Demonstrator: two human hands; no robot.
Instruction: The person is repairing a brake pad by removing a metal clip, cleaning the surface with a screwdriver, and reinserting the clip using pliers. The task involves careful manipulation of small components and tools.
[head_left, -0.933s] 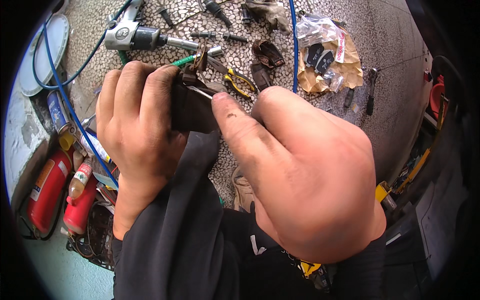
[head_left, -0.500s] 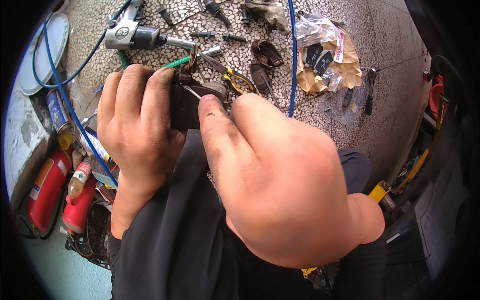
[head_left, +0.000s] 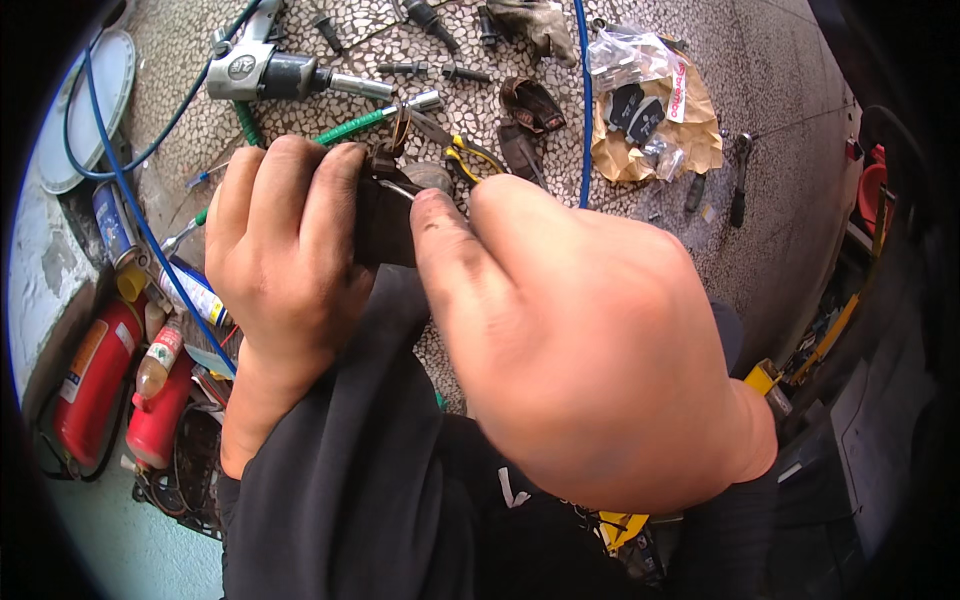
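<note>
My left hand point(head_left: 285, 235) is closed around a dark, worn brake pad point(head_left: 383, 228), its fingers bent over the far side. A rusty brown metal clip point(head_left: 385, 155) stands up at the pad's far edge. My right hand point(head_left: 590, 330) is closed, index finger pointing forward along a thin steel shaft point(head_left: 398, 187), like a screwdriver's. That shaft meets the pad beside the clip; its handle is hidden in the hand. Just beyond my hands lie pliers point(head_left: 470, 158) with yellow and black handles and a dark worn pad-like piece point(head_left: 522, 150).
An air impact wrench point(head_left: 265, 75), several bolts point(head_left: 403, 69) and a grey glove point(head_left: 535, 30) lie on the speckled floor. A blue hose point(head_left: 586, 120) runs past brown paper point(head_left: 615, 165) carrying black brake pads point(head_left: 636, 113). Red fire extinguishers point(head_left: 97, 380) stand at left.
Both hands have shifted slightly to the right, carrying the brake pad and the steel shaft with them. Their grips look the same.
</note>
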